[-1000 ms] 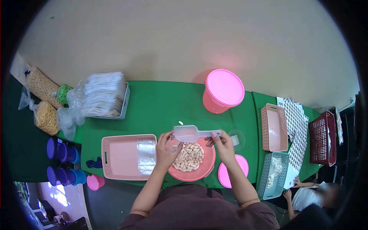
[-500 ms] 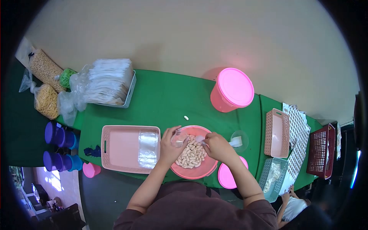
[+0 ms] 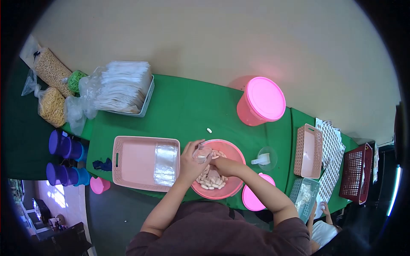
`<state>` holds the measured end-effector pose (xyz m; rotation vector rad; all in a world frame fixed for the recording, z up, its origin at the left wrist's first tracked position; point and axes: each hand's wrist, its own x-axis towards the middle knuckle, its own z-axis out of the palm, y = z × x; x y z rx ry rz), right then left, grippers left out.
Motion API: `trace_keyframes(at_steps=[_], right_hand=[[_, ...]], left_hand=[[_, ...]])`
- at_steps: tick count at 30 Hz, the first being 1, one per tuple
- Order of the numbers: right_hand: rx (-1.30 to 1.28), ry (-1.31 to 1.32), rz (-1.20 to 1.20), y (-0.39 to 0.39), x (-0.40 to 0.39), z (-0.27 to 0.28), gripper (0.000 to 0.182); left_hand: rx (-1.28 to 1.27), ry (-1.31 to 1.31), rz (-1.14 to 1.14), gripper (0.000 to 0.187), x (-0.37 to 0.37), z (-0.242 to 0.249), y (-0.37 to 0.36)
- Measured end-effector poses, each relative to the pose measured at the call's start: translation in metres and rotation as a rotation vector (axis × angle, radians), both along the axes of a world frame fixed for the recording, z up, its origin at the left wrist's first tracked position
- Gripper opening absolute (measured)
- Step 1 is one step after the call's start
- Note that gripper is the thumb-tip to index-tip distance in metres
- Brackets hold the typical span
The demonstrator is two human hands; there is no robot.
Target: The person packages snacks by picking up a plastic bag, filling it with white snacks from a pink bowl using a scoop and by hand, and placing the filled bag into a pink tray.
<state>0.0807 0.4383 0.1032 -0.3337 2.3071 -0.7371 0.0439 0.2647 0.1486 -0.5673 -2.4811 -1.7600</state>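
My left hand [image 3: 191, 163] is closed round a small clear plastic bag [image 3: 201, 153] over the left rim of a pink bowl [image 3: 234, 187]. Pale, peanut-shaped pieces [image 3: 212, 182] lie in the bowl. Reaching into its middle, my right hand [image 3: 224, 167] has its fingers down among the pieces, partly hidden; something clear shows below them. A single white piece [image 3: 209, 130] rests on the green cloth beyond the bowl.
Left of the bowl is a pink tray [image 3: 132, 162] with clear bags [image 3: 166, 164]. A lidded pink bucket [image 3: 261, 102], a round pink lid [image 3: 257, 196] and a scoop [image 3: 261, 159] are on the right. Another person's hands [image 3: 324, 209] are at the lower right.
My right hand has moved left and down into the bowl, among the pieces. My left hand stays near the rim with the bag. The other person's hands have shifted slightly.
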Motion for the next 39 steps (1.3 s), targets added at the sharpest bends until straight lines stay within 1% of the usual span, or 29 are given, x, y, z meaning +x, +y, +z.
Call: trace_keyframes(at_steps=[2, 3, 4, 6, 7, 9, 10, 12, 13, 15, 16, 18, 19, 21, 22, 24, 25, 27, 28, 29, 30, 31, 32, 33, 34, 35, 36, 38, 39], right_hand=[[-0.227, 0.052, -0.055, -0.006, 0.006, -0.010, 0.030], [-0.206, -0.026, -0.063, -0.005, 0.005, -0.011, 0.033], [-0.207, -0.026, -0.063, -0.002, 0.004, -0.011, 0.033], [-0.353, -0.004, -0.123, 0.006, 0.001, -0.006, 0.033], [-0.351, -0.004, -0.125, 0.008, 0.002, -0.001, 0.033], [-0.484, -0.253, -0.479, 0.011, 0.004, 0.011, 0.030], [-0.483, -0.254, -0.479, 0.013, 0.006, 0.013, 0.030], [-0.523, -0.304, -0.575, 0.018, 0.011, 0.021, 0.028], [-0.522, -0.304, -0.574, 0.019, 0.016, 0.028, 0.028], [-0.675, -0.326, -0.740, 0.019, 0.025, 0.045, 0.026], [-0.675, -0.327, -0.738, 0.021, 0.030, 0.049, 0.026], [-0.785, -0.239, -0.868, 0.026, 0.040, 0.056, 0.028], [-0.786, -0.237, -0.868, 0.028, 0.044, 0.061, 0.028], [-0.879, -0.183, -1.055, 0.033, 0.052, 0.072, 0.026], [-0.880, -0.179, -1.056, 0.035, 0.056, 0.077, 0.026], [-0.959, -0.065, -1.210, 0.040, 0.064, 0.086, 0.023], [-0.960, -0.063, -1.209, 0.043, 0.068, 0.090, 0.023], [-1.068, 0.081, -1.311, 0.047, 0.075, 0.100, 0.023], [-1.068, 0.084, -1.311, 0.047, 0.076, 0.106, 0.023], [-1.087, 0.206, -1.329, 0.046, 0.077, 0.113, 0.022], [-1.105, 0.330, -1.346, 0.045, 0.078, 0.119, 0.022], [-1.083, 0.402, -1.365, 0.042, 0.078, 0.123, 0.022], [-1.085, 0.406, -1.366, 0.038, 0.078, 0.128, 0.022], [-1.024, 0.479, -1.370, 0.033, 0.077, 0.133, 0.021], [-0.962, 0.552, -1.372, 0.029, 0.076, 0.135, 0.020], [-0.965, 0.555, -1.371, 0.024, 0.075, 0.135, 0.020], [-0.935, 0.598, -1.346, 0.018, 0.075, 0.134, 0.020], [-0.908, 0.642, -1.317, 0.011, 0.075, 0.129, 0.019], [-0.823, 0.681, -1.278, 0.007, 0.077, 0.126, 0.018]], left_hand=[[-0.012, 0.002, 0.000, 0.047, 0.000, -0.001, 0.000], [-0.013, 0.005, -0.001, 0.047, -0.001, 0.001, 0.000], [-0.012, 0.001, -0.004, 0.047, 0.000, 0.002, 0.000], [-0.009, -0.005, -0.008, 0.047, 0.001, 0.003, 0.000], [-0.006, -0.015, -0.007, 0.047, 0.001, 0.003, 0.000], [-0.002, -0.022, -0.005, 0.047, 0.000, 0.003, 0.000], [-0.003, -0.013, -0.006, 0.046, 0.000, 0.004, 0.000], [-0.002, -0.004, -0.006, 0.046, 0.000, 0.004, 0.001], [-0.010, -0.004, -0.008, 0.046, 0.000, 0.004, 0.000], [-0.018, -0.004, -0.005, 0.047, 0.000, 0.005, 0.001], [-0.018, -0.009, -0.009, 0.047, 0.000, 0.006, 0.001], [-0.017, -0.013, -0.013, 0.047, 0.001, 0.006, 0.001], [-0.024, -0.008, -0.012, 0.047, 0.001, 0.004, 0.000], [-0.030, -0.001, -0.014, 0.047, 0.000, 0.001, 0.001], [-0.025, 0.004, -0.013, 0.047, 0.000, 0.001, 0.001], [-0.020, 0.011, -0.013, 0.046, 0.000, 0.001, 0.001], [-0.026, 0.011, -0.022, 0.048, 0.000, 0.001, 0.001], [-0.031, 0.011, -0.031, 0.049, 0.000, 0.003, 0.001], [-0.060, 0.016, -0.076, 0.054, 0.001, 0.006, 0.000], [-0.088, 0.021, -0.123, 0.059, 0.001, 0.008, 0.000], [-0.087, 0.023, -0.126, 0.059, 0.001, 0.006, 0.000], [-0.144, 0.084, -0.171, 0.064, 0.002, 0.003, 0.000], [-0.202, 0.146, -0.216, 0.070, 0.003, 0.001, 0.000], [-0.202, 0.150, -0.218, 0.070, 0.003, 0.001, 0.000], [-0.210, 0.232, -0.257, 0.076, 0.004, 0.001, 0.001], [-0.219, 0.312, -0.295, 0.081, 0.004, 0.001, 0.001], [-0.219, 0.316, -0.295, 0.081, 0.005, 0.001, 0.000], [-0.240, 0.363, -0.391, 0.087, 0.005, 0.001, -0.002], [-0.241, 0.365, -0.388, 0.087, 0.005, 0.001, -0.002]])
